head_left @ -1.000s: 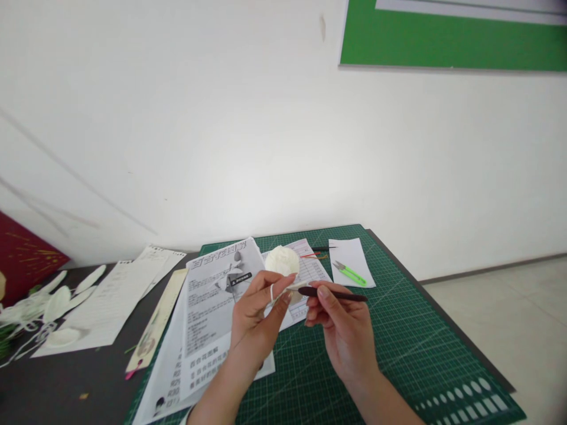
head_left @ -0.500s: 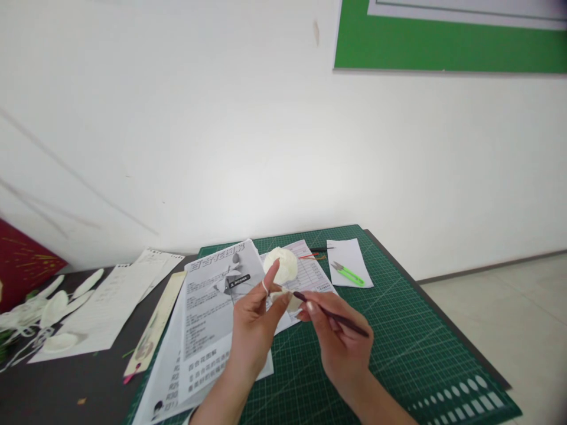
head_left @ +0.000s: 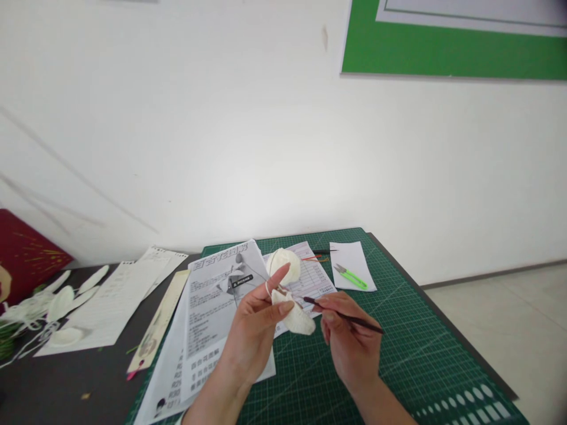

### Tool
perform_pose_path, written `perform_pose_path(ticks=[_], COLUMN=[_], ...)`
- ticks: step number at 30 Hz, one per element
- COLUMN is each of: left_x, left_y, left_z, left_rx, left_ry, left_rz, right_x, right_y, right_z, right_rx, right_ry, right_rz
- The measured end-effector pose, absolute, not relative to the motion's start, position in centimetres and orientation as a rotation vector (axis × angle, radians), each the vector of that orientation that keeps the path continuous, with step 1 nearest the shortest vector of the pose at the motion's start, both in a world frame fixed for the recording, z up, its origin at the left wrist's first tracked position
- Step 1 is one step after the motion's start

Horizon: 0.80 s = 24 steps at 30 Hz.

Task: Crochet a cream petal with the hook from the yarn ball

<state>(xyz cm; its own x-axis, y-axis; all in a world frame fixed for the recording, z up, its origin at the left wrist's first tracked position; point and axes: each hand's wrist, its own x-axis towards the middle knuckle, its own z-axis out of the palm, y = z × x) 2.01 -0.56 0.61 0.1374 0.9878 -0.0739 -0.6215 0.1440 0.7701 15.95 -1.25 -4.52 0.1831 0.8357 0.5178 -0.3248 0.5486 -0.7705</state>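
Observation:
A small white crocheted piece (head_left: 297,319) is pinched between the thumb and fingers of my left hand (head_left: 254,327), whose index finger points up with white yarn looped round it. My right hand (head_left: 354,342) grips a dark crochet hook (head_left: 354,319) like a pen, its handle pointing right. The hook's thin tip reaches toward the top edge of the white piece; whether it touches cannot be made out. Behind my left index finger lies a ball of white yarn (head_left: 283,262).
Printed sheets (head_left: 208,330) lie on the green cutting mat (head_left: 411,342). Green-handled snips (head_left: 352,277) rest on white paper (head_left: 349,251) at the back right. At the left are handwritten sheets (head_left: 110,307), white leaf-shaped pieces (head_left: 61,302), a bookmark-like strip (head_left: 157,321) and a red object (head_left: 26,260).
The white piece has turned so that more of it shows below my left thumb. My right hand with the hook has shifted slightly right and down, away from my left hand.

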Motion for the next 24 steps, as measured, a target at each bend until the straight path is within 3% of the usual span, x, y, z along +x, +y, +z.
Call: perform_pose_path(ticks=[24], left_x=[0.4], left_y=[-0.3], left_z=[1.3], left_rx=[0.608], left_ry=[0.607], left_rz=[1.129], right_x=[17.6], right_y=[-1.1], right_z=[-3.4], right_rx=[-0.477], right_ry=[-0.982], right_rz=[1.09])
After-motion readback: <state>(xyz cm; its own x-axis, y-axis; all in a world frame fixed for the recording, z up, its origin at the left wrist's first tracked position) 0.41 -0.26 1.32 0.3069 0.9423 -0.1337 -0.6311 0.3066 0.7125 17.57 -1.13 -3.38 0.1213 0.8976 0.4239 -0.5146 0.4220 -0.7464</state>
